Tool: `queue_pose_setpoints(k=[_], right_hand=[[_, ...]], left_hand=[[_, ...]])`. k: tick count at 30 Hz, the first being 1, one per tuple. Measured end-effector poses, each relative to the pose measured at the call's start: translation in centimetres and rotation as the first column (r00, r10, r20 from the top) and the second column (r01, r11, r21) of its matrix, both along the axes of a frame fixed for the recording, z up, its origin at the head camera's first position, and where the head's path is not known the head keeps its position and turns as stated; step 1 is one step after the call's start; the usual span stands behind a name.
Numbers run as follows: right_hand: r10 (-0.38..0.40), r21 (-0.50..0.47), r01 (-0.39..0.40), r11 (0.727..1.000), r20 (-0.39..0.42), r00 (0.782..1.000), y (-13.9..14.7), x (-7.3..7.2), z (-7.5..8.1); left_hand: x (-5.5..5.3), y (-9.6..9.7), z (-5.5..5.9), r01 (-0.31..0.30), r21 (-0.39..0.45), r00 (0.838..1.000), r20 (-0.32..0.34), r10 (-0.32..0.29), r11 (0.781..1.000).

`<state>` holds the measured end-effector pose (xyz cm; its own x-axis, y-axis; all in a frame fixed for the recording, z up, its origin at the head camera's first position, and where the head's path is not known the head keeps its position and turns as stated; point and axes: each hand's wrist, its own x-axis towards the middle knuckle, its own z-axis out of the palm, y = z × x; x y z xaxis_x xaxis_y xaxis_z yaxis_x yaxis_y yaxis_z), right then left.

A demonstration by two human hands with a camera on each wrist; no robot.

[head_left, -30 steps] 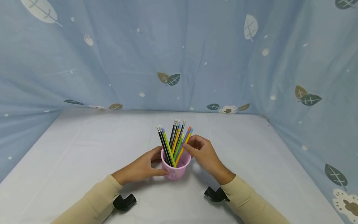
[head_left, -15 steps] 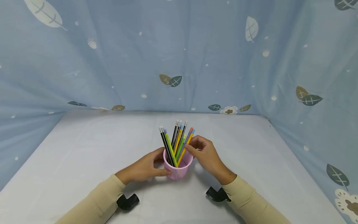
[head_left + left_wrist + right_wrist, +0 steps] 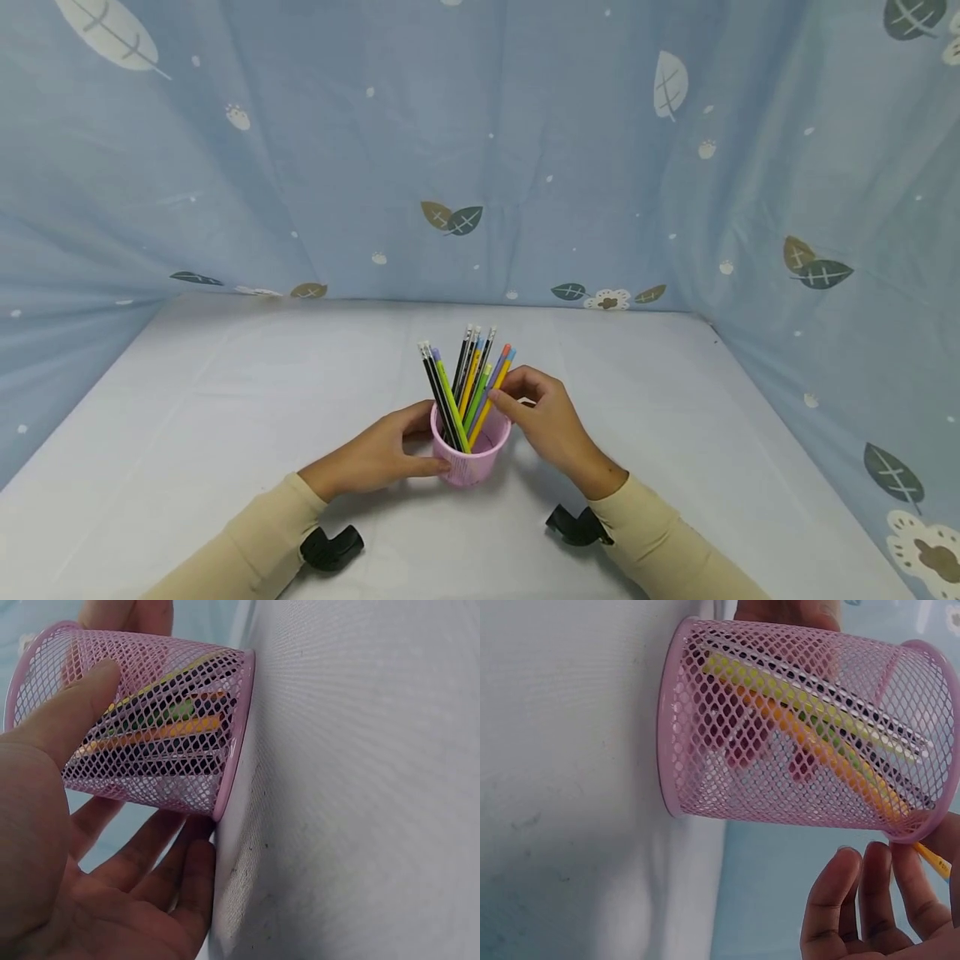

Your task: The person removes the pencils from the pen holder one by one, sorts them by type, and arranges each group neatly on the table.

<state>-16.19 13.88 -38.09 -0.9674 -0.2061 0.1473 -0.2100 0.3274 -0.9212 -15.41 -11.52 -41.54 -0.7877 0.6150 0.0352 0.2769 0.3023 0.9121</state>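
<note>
A pink mesh pencil cup (image 3: 468, 473) stands upright on the white table, holding several pencils. My left hand (image 3: 381, 452) grips the cup's left side, its thumb (image 3: 79, 712) along the near wall and the other fingers around the far side. At the right rim my right hand (image 3: 547, 423) has its thumb and index finger on a yellow pencil (image 3: 506, 369) with a blue end. Its other fingers (image 3: 832, 889) are loosely bent beside the cup. Black pencils (image 3: 438, 388) and a lime pencil (image 3: 450, 393) lean left; a green pencil (image 3: 480, 387) stands near the middle.
A white cloth covers the table (image 3: 247, 392). Behind it and along the sides hangs a blue curtain (image 3: 337, 150) with leaf prints. Black mounts, one on the left wrist (image 3: 332, 550) and one on the right wrist (image 3: 577, 527), stick out over the cloth.
The head view shifts slightly. Both hands keep the same hold on the cup and pencil, and the pencils stay in place.
</note>
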Motion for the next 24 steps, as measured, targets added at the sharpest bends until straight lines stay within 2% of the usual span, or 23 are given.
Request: queue_pose_setpoints(k=[11, 24], right_hand=[[-0.013, -0.012, 0.013, 1.000, 0.022, 1.000, 0.1, 0.1, 0.8], [-0.009, -0.027, 0.008, 1.000, -0.021, 1.000, 0.6, 0.1, 2.1]], left_hand=[[-0.1, -0.1, -0.1, 0.006, -0.005, 1.000, -0.003, -0.006, 1.000], [-0.1, -0.2, -0.2, 0.010, -0.018, 1.000, -0.012, -0.010, 1.000]])
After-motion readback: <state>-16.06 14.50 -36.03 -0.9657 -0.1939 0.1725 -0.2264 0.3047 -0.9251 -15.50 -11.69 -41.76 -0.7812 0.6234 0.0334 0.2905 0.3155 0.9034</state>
